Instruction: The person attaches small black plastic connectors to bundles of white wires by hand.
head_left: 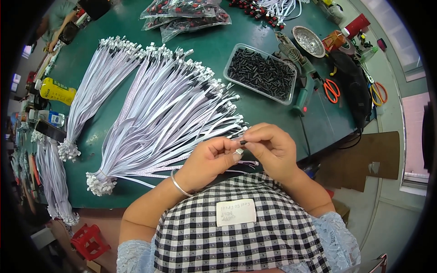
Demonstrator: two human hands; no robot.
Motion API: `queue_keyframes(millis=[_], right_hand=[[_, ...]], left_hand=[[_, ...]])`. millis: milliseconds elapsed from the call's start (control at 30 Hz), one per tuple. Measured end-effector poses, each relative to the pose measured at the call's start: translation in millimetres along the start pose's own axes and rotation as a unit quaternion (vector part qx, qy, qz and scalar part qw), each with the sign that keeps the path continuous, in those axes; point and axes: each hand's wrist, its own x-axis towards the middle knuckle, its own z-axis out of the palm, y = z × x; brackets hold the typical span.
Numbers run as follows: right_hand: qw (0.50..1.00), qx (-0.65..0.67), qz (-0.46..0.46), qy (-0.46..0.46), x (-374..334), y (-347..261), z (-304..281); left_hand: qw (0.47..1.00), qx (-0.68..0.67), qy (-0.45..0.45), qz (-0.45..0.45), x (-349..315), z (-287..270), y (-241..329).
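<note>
My left hand [207, 161], a bangle on its wrist, pinches a white ribbon cable near its end. A small white connector [239, 151] shows by the thumb. Close against it, my right hand [271, 152] grips a short black sleeve [243, 142] between thumb and forefinger. The fingertips of both hands nearly meet, and they partly hide how sleeve and cable join. Just beyond them spreads a large fan of white ribbon cables [168, 100], tied at its lower left end. Several of its far ends carry black sleeves. A clear plastic tub [257, 92] holds many loose black sleeves.
To the left lie a second cable bundle [102, 82] and a yellow bottle [57, 91]. Right of the tub are a green-handled tool [303, 98], orange-handled scissors [332, 91] and a metal bowl [309, 41]. Plastic bags [193, 20] sit at the back of the green table [255, 116].
</note>
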Motion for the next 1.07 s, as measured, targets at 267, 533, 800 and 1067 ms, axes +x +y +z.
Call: queue_keyframes(millis=[267,533,800,1067], right_hand=[[0.999,-0.022,-0.009,0.039,-10.8,-3.9,-0.9],[0.992,0.079,0.049,0.090,2.3,-3.1,4.8],[0.999,-0.017,0.025,0.018,-10.5,-2.0,-3.8],[0.977,0.044,0.207,0.015,-20.1,-0.4,-11.0]], left_hand=[[0.999,-0.025,0.006,-0.035,3.1,-8.7,-5.1],[0.999,-0.013,0.004,-0.028,3.1,-9.1,-2.9],[0.999,0.024,0.034,0.005,4.6,-6.8,-5.5],[0.993,0.106,0.038,0.022,2.6,-10.2,-8.7]])
